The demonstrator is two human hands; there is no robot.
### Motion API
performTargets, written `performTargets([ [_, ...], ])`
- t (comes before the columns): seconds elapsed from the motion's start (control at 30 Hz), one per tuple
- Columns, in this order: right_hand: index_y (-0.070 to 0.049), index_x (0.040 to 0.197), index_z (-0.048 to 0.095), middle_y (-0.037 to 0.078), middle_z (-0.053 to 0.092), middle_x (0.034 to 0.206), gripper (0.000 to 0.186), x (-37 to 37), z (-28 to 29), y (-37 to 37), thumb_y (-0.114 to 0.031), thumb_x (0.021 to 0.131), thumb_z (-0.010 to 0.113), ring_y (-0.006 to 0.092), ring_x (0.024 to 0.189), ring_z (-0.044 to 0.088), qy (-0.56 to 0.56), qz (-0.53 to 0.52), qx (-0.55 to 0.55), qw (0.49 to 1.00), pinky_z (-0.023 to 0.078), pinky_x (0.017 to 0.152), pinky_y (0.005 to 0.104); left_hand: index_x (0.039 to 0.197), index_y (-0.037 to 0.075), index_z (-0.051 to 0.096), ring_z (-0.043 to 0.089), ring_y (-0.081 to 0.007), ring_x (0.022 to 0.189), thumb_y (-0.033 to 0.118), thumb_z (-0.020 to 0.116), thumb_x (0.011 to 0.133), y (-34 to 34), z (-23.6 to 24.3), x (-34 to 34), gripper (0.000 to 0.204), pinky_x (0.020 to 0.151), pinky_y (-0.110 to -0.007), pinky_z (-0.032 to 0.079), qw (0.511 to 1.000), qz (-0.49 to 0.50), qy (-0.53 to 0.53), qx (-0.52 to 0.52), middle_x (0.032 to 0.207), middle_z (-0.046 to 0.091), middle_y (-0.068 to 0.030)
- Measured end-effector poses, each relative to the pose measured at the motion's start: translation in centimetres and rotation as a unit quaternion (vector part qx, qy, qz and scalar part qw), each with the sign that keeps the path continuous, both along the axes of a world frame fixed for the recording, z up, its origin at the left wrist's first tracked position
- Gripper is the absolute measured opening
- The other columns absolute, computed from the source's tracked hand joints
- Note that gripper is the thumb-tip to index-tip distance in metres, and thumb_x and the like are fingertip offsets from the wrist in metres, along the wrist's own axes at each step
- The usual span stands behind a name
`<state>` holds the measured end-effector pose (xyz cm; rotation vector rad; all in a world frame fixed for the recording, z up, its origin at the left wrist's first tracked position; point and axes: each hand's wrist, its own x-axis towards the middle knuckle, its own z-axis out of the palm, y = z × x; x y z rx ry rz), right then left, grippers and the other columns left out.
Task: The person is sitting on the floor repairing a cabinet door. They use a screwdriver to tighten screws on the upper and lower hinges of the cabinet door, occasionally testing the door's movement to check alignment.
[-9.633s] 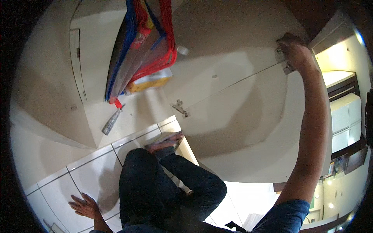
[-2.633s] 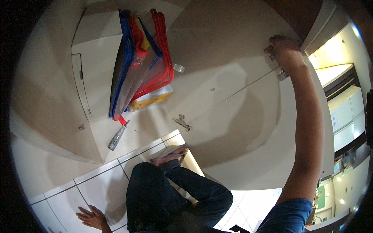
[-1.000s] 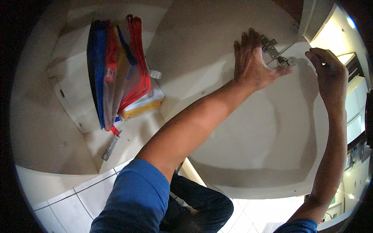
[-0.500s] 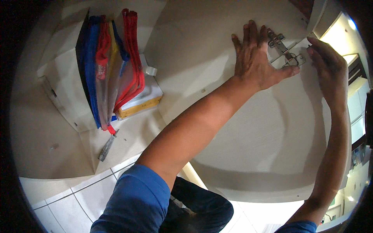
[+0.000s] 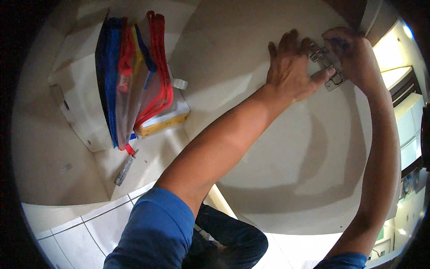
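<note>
A metal cabinet hinge lies against a pale panel at the upper right. My left hand rests on that panel with its fingers spread, left of the hinge, and its thumb reaches onto the hinge's lower plate. My right hand is bent over the upper right side of the hinge, close to the panel's edge. Its fingers are curled and pinched together there. Whatever sits between those fingertips is in shadow and too small to make out. Part of the hinge is covered by the right hand.
Zippered pouches with blue and red edges stand on the cabinet shelf at left. A white tape roll is behind them. A small grey-handled tool lies near the shelf's front. White floor tiles show below.
My right hand has moved left and up from the panel's edge onto the hinge. The left hand stays on the panel, its thumb now on the hinge's lower plate.
</note>
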<state>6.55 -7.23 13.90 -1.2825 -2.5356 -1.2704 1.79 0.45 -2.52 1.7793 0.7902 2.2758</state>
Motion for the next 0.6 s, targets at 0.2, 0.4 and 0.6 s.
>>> performTargets([
  [0.2, -0.006, 0.097, 0.072, 0.01, 0.068, 0.102, 0.016, 0.7, 0.6, 1.9, -0.013, 0.087, 0.06, 0.03, 0.097, 0.066, -0.001, -0.033, -0.084, 0.996, 0.054, 0.084, 0.0399, 0.128, -0.002, 0.052, 0.043, -0.0443, 0.127, 0.055, 0.07, 0.077, 0.2, -0.1, 0.6, 0.079, 0.106, -0.056, 0.032, 0.999, 0.018, -0.035, 0.019, 0.133, 0.047, -0.0291],
  [0.4, -0.007, 0.098, 0.071, 0.012, 0.068, 0.098, 0.018, 1.0, 1.1, 2.7, -0.019, 0.09, 0.061, 0.0311, 0.091, 0.068, 0.023, -0.05, -0.092, 0.994, 0.053, 0.082, 0.0409, 0.142, -0.009, 0.031, 0.047, -0.0402, 0.12, 0.045, 0.084, 0.066, 0.9, 0.8, 0.6, 0.107, 0.111, -0.063, 0.023, 0.987, -0.129, -0.095, 0.014, 0.128, 0.05, -0.0253],
  [0.6, -0.008, 0.099, 0.072, 0.014, 0.068, 0.099, 0.017, 1.4, 0.7, 2.7, -0.019, 0.091, 0.062, 0.0327, 0.091, 0.067, 0.062, -0.053, -0.069, 0.994, 0.053, 0.083, 0.0427, 0.146, -0.015, 0.017, 0.054, -0.038, 0.11, 0.037, 0.089, 0.062, 1.0, 0.8, 0.5, 0.122, 0.106, -0.056, 0.029, 0.985, -0.113, -0.122, 0.055, 0.117, 0.058, -0.0233],
])
